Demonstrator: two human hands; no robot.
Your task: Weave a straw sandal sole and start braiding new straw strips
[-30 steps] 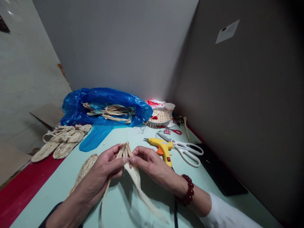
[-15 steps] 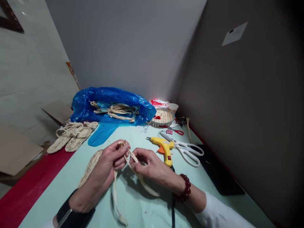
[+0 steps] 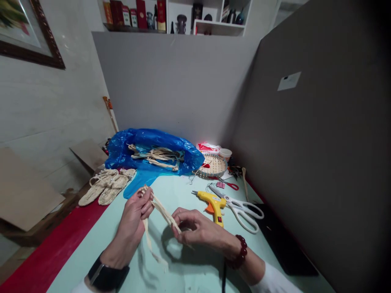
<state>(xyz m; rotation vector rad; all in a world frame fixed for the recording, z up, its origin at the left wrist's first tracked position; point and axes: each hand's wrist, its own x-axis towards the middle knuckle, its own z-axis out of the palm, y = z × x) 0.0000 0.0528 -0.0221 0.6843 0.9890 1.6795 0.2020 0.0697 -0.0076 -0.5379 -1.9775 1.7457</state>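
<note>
Pale straw strands stretch slantwise between my two hands above the table. My left hand is closed, pinching their bunched upper end between thumb and fingers. One loose strand hangs below it towards the table. Lower and to the right, my right hand pinches the strands further along; their far ends are mostly hidden behind it. A yellow glue gun lies just beyond my right hand. White-handled scissors lie beside the gun.
A blue plastic bag with straw bundles lies at the back. Woven straw sandals rest at the left edge. A round woven basket, red-handled scissors and a black flat object are further right. Grey panels stand behind.
My hands have moved apart, the right one drawing down along the strands so a longer length shows between them. The view has tilted up, bringing the shelves into sight.
</note>
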